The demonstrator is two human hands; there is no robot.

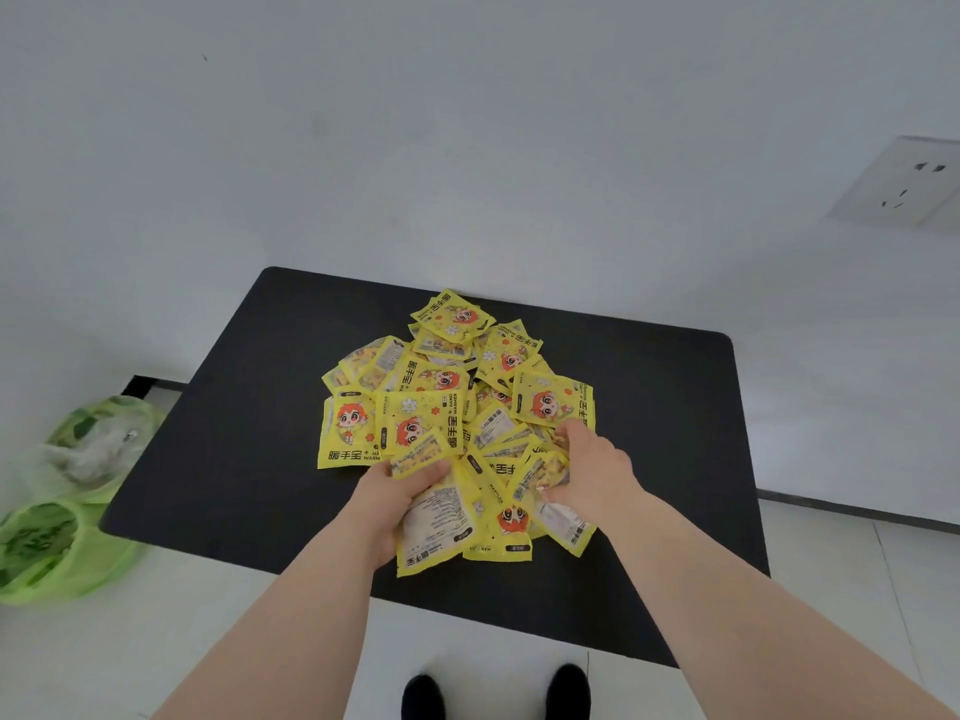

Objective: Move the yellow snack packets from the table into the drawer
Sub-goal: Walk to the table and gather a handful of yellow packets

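On the black tabletop, midway between its left and right edges, we see the heap of yellow packets running from near the far edge down to the near one, its long axis lying away from us. Going left to right: the left hand is curled under the near-left flank of the heap, fingers closed on a clutch of packets whose long sides point toward the near edge and overhang the palm; the right hand presses in at the near-right flank, fingers clenched into loose packets there. Both hands sit at the heap's near end, about equally close, with the bulk of the pile beyond them toward the far edge. We judge the coming lift turns on scooping inward from both flanks. No drawer is in view. Green bags lie on the floor off the left edge.
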